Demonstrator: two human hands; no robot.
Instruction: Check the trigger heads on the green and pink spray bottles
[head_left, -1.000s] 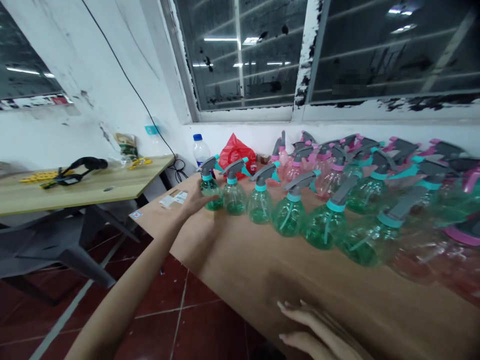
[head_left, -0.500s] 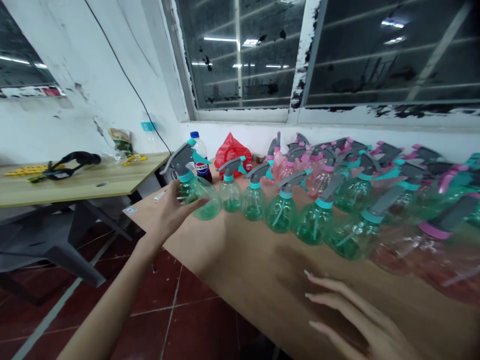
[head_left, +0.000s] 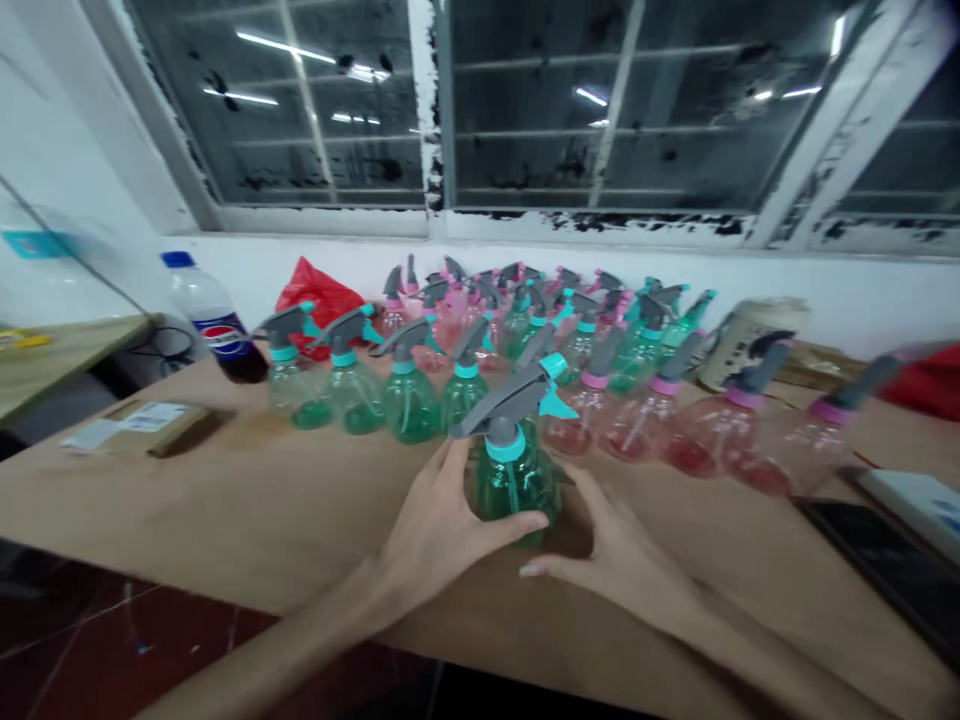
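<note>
A green spray bottle (head_left: 514, 478) with a grey trigger and teal collar stands in front of me on the brown table (head_left: 225, 500). My left hand (head_left: 442, 525) is wrapped round its left side, thumb across the front. My right hand (head_left: 607, 550) cups its right side and base. Behind it stand several green spray bottles (head_left: 409, 395) in a row and several pink ones (head_left: 697, 440) to the right.
A cola bottle (head_left: 214, 320) and a red plastic bag (head_left: 315, 295) stand at the back left. A small cardboard box (head_left: 161, 425) lies at the left, a dark flat object (head_left: 892, 570) at the right edge. A window runs along the wall behind.
My left hand lifted the end green bottle from the left of the row and brought it in front of me. My right hand came up to its other side. The camera turned right.
</note>
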